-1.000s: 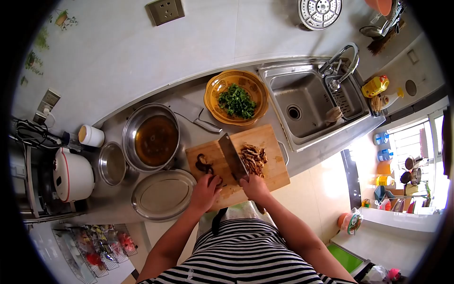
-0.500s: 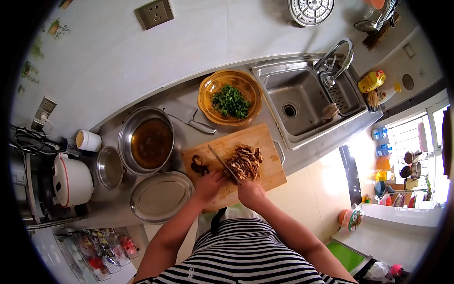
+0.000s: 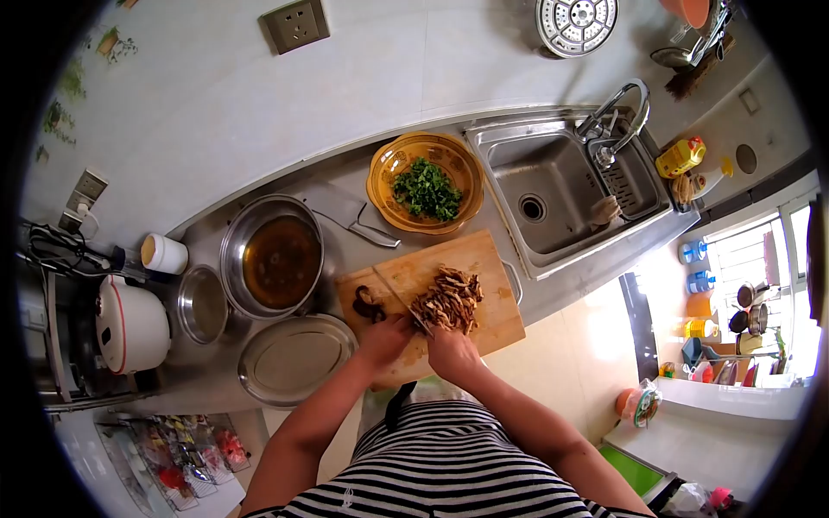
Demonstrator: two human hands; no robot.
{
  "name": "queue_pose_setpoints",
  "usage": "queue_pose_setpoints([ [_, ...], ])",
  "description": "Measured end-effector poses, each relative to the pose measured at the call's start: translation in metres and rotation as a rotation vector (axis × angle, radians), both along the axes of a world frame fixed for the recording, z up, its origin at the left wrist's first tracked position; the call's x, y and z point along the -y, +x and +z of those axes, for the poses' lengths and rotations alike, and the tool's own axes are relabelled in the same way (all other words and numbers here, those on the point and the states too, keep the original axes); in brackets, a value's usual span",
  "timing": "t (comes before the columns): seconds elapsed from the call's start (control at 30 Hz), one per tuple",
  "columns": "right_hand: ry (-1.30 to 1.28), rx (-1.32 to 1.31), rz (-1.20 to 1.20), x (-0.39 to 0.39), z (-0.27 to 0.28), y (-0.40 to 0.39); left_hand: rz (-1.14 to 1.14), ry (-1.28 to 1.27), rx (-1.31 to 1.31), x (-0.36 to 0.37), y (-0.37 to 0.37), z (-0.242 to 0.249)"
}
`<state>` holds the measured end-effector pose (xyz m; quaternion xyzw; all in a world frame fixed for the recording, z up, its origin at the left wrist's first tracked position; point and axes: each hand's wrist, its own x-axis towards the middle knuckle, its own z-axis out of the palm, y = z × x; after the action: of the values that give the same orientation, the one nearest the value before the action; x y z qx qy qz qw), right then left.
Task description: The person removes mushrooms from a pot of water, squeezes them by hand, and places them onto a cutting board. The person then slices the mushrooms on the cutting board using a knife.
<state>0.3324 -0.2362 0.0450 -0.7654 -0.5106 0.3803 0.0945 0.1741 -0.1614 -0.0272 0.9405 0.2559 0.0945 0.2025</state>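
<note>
My right hand (image 3: 452, 353) is wrapped around the handle of a kitchen knife (image 3: 395, 292), whose blade rests across the wooden cutting board (image 3: 495, 332). My left hand (image 3: 385, 340) lies on the board just left of the blade, fingers curled down; what they press on is hidden. A heap of sliced brown mushrooms (image 3: 451, 298), as they appear, sits to the right of the knife. Left of the blade, above my left hand, are a few darker mushroom pieces (image 3: 369, 305).
Behind the board stands a yellow-brown bowl (image 3: 377, 186) of chopped greens (image 3: 427, 190). A steel basin (image 3: 230, 259) with brown liquid, an oval metal plate (image 3: 298, 361) and a small metal bowl (image 3: 204, 304) are at left. The steel sink (image 3: 540, 177) is right; a peeler-like tool (image 3: 376, 235) lies behind.
My right hand and the knife have shifted slightly left over the board, closer to my left hand. The whole view has moved a little.
</note>
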Motion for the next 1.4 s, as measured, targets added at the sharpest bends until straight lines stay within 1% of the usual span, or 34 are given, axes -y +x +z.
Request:
queue_pose_setpoints([
  [0.03,-0.014,-0.001,0.007,0.002,0.002,-0.001,-0.018,0.042,0.056,0.001,-0.001,-0.002],
  [0.07,-0.018,-0.003,0.007,0.002,-0.003,-0.002,-0.018,0.038,0.054,0.003,-0.003,-0.004],
  [0.13,0.059,-0.021,0.017,-0.007,-0.01,-0.001,-0.008,-0.013,0.027,0.0,-0.004,0.004],
  [0.23,0.044,-0.008,-0.006,-0.001,0.003,-0.003,0.029,0.014,0.069,0.002,-0.003,0.004],
  [0.27,0.043,-0.008,-0.005,-0.001,-0.002,-0.003,0.031,0.012,0.069,0.001,-0.004,0.004],
  [0.33,0.007,0.0,0.02,-0.001,-0.013,-0.005,-0.039,-0.013,0.181,0.0,-0.005,0.008],
  [0.47,0.079,-0.021,0.0,-0.01,-0.01,-0.004,-0.025,0.064,0.094,-0.002,-0.007,-0.001],
  [0.53,0.031,-0.052,-0.037,-0.003,0.004,-0.005,0.021,0.103,0.103,0.003,-0.008,-0.002],
  [0.67,0.013,-0.045,0.007,-0.004,-0.013,-0.006,-0.001,0.031,0.114,0.003,-0.01,0.006],
  [0.77,-0.004,-0.064,-0.005,-0.006,-0.005,-0.007,0.009,0.048,0.049,0.003,-0.011,0.004],
  [0.83,-0.101,-0.021,-0.017,-0.004,0.006,-0.012,0.001,0.088,0.164,0.003,-0.009,0.003],
  [0.87,-0.106,-0.022,-0.018,-0.004,0.001,-0.011,0.0,0.084,0.164,0.004,-0.009,0.002],
  [0.93,0.022,-0.089,0.015,-0.011,-0.008,-0.01,-0.014,0.085,0.175,0.002,-0.011,0.004],
  [0.97,0.026,-0.089,0.014,-0.01,-0.009,-0.009,-0.016,0.088,0.175,0.001,-0.011,0.003],
  [1.03,0.081,-0.115,-0.065,-0.007,0.002,-0.011,0.004,0.113,0.103,0.003,-0.012,0.0],
  [1.17,0.027,-0.067,-0.033,-0.005,-0.015,-0.013,0.006,0.114,0.181,0.003,-0.012,0.001],
  [1.27,0.071,-0.134,-0.041,-0.009,-0.017,-0.008,0.002,0.094,0.159,-0.001,-0.015,0.004],
  [1.37,0.061,-0.19,-0.104,0.002,0.0,-0.005,0.047,0.143,0.166,-0.007,-0.026,0.012],
  [1.4,0.031,-0.2,-0.097,0.007,0.002,-0.004,0.285,0.118,0.142,-0.011,-0.026,0.03],
])
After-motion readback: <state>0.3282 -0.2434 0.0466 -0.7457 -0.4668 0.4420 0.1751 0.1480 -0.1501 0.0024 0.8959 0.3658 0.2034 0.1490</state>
